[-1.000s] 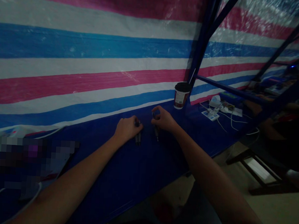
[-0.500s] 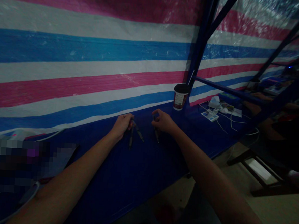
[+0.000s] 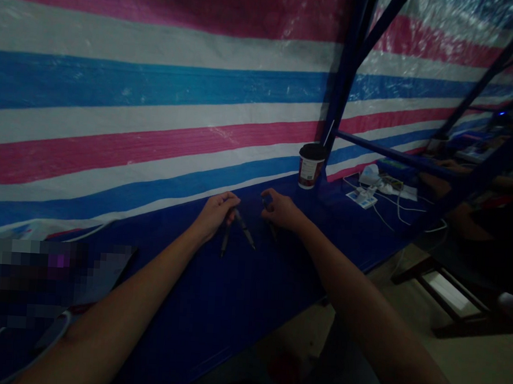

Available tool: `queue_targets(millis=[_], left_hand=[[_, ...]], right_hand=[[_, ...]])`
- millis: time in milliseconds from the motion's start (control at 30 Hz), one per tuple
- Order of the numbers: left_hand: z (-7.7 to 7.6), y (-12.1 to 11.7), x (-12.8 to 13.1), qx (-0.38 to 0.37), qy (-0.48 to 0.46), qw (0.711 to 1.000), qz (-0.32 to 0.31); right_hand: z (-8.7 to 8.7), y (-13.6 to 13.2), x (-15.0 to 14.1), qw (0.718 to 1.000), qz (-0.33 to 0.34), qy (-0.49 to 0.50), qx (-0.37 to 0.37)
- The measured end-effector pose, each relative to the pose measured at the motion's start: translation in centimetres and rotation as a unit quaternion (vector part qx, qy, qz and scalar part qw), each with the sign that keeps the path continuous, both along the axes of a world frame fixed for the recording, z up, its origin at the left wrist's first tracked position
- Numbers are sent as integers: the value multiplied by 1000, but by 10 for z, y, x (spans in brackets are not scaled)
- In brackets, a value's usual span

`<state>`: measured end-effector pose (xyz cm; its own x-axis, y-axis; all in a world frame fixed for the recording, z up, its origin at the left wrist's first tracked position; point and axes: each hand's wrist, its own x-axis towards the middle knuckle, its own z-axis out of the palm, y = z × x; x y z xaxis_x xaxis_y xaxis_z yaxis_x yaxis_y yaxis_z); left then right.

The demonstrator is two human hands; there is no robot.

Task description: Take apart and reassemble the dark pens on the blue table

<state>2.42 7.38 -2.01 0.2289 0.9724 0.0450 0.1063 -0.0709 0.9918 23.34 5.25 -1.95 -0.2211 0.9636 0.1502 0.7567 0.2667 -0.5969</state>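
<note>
Two dark pens hang tip-down from my left hand (image 3: 217, 213), whose fingers are closed around their upper ends. One pen (image 3: 246, 231) slants down to the right, and the other pen (image 3: 224, 241) points nearly straight down, so their tips are spread apart. To the right, my right hand (image 3: 280, 209) pinches a third pen (image 3: 274, 232) with its tip downward; that pen is dim against the dark surface. Both hands are just above the blue table (image 3: 215, 305), a short gap between them. Parts of the pens are hidden by my fingers.
A lidded paper cup (image 3: 311, 169) stands behind my right hand, beside a blue metal frame (image 3: 341, 98). Power strip and white cables (image 3: 363, 195) lie farther right. A striped plastic sheet (image 3: 158, 87) hangs behind the table. Another person (image 3: 489, 218) sits at right near a wooden stool (image 3: 446, 290).
The two pens in my left hand have gone from side by side to spread apart, the right one swinging further right. My right hand stays almost in place with its pen.
</note>
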Motion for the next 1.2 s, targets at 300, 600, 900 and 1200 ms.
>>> queue_targets(millis=[300,600,900,1200], left_hand=[[-4,6,-7,45,-26,998,23],[-7,-1,-8,267,203,942,-5],[-7,-27,18,449,571,687,-2],[-1,-31,15,314,574,756,-13]], right_hand=[[4,-7,-4,994,-18,-92,48],[2,-3,-11,996,-41,-60,45],[3,-2,-17,997,-58,-39,14],[5,-15,-28,995,-49,-75,48]])
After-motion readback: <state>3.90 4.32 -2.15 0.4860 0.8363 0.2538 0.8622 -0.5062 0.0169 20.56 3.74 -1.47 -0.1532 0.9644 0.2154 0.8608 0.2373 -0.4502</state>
